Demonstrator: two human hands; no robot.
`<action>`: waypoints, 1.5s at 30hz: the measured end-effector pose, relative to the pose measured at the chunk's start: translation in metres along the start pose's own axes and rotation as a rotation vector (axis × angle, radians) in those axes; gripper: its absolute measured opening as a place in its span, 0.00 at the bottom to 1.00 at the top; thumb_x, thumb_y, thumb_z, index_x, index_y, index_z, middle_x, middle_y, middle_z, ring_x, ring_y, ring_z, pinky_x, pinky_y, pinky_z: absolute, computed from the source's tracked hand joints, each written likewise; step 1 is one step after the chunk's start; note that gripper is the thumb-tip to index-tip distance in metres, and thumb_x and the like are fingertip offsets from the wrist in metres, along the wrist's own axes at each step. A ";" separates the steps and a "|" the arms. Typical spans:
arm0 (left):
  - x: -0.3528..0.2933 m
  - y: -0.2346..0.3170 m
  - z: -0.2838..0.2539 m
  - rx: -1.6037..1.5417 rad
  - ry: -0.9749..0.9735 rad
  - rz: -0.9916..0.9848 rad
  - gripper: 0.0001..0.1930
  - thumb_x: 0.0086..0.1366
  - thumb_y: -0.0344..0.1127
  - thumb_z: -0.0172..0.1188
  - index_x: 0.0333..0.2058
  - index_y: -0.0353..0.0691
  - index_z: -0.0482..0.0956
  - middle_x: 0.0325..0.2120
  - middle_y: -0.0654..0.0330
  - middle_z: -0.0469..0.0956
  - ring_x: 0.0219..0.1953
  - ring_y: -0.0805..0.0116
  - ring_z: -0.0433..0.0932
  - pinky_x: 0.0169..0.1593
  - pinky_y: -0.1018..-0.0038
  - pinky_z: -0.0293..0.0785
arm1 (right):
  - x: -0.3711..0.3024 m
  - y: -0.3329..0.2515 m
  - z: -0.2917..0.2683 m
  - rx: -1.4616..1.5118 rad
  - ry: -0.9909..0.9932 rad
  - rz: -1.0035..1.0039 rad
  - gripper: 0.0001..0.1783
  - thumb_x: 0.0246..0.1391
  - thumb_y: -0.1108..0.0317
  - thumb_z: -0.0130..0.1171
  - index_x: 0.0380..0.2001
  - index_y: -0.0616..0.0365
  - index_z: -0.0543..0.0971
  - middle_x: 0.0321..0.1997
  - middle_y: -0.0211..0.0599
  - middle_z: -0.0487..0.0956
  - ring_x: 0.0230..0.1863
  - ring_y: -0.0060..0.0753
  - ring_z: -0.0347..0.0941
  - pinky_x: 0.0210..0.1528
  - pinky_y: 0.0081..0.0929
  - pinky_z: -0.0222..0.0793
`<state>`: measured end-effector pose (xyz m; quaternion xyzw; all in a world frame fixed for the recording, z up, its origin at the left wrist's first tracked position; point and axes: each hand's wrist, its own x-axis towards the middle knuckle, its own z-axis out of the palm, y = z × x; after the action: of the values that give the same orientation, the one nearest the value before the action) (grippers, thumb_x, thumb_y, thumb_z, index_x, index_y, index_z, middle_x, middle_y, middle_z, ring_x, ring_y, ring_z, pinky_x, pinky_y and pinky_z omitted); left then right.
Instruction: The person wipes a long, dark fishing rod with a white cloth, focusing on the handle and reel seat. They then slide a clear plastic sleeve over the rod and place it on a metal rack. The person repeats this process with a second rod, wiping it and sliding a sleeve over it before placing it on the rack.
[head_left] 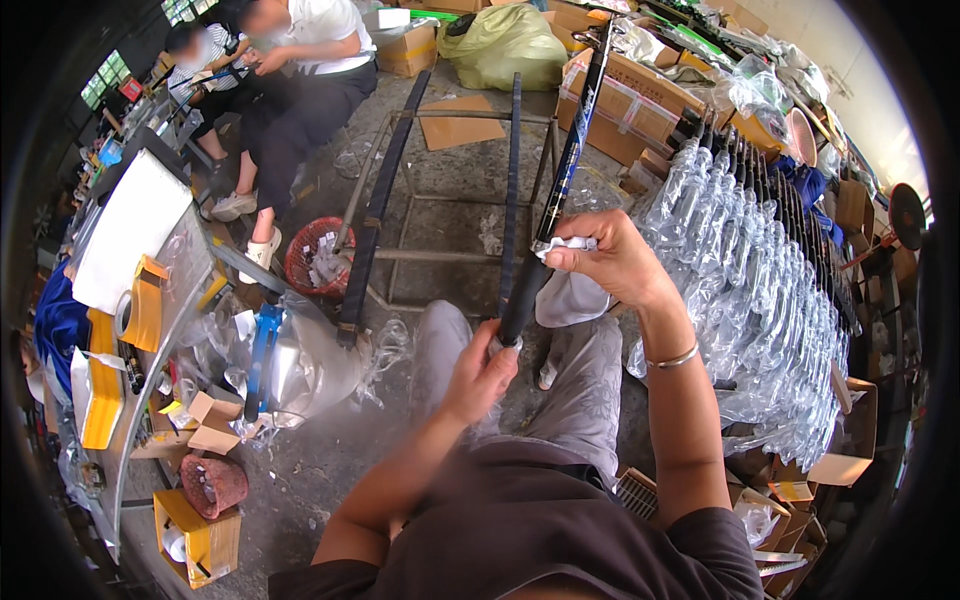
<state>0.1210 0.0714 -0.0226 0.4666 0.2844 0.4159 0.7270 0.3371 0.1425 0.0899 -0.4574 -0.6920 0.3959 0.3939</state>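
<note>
A dark fishing rod [573, 150] with a black grip slants up and away in front of me, over my knees. My left hand [482, 374] is closed round the lower end of the grip, with a scrap of white at its fingers. Higher up, my right hand [610, 256] pinches a crumpled white cloth [568, 245] against the rod, just above the black grip. A metal bangle circles my right wrist. The rod's far tip lies over the cardboard boxes at the back.
A metal frame with dark padded bars [368, 235] stands ahead. Many plastic-wrapped rods [740, 270] lean at right. To the left are a red basket [318, 258], a plastic-covered bundle [310, 365] and a cluttered table [165, 370]. Two people [300, 90] sit at far left.
</note>
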 end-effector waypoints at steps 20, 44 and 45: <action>0.005 -0.001 -0.008 -0.071 0.009 -0.012 0.16 0.70 0.42 0.51 0.51 0.40 0.64 0.21 0.64 0.68 0.14 0.84 0.57 0.17 0.85 0.55 | -0.034 0.046 0.019 0.108 0.294 0.312 0.19 0.63 0.52 0.53 0.28 0.58 0.77 0.22 0.20 0.69 0.26 0.12 0.63 0.27 0.16 0.60; 0.005 0.001 -0.014 -0.068 0.032 -0.062 0.19 0.69 0.38 0.52 0.54 0.42 0.60 0.21 0.66 0.67 0.15 0.84 0.58 0.17 0.86 0.52 | -0.034 0.002 0.092 0.352 0.501 0.040 0.19 0.49 0.76 0.64 0.46 0.63 0.73 0.45 0.31 0.76 0.40 0.22 0.72 0.47 0.23 0.69; 0.005 0.000 -0.012 -0.038 0.052 -0.049 0.19 0.69 0.41 0.51 0.54 0.42 0.61 0.20 0.65 0.67 0.14 0.83 0.58 0.17 0.85 0.53 | -0.028 0.007 0.100 0.263 0.539 -0.046 0.20 0.49 0.79 0.63 0.47 0.62 0.73 0.44 0.30 0.77 0.42 0.20 0.72 0.48 0.21 0.67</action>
<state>0.1140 0.0808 -0.0274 0.4345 0.3065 0.4153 0.7381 0.2561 0.0991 0.0406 -0.4751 -0.5154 0.3375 0.6283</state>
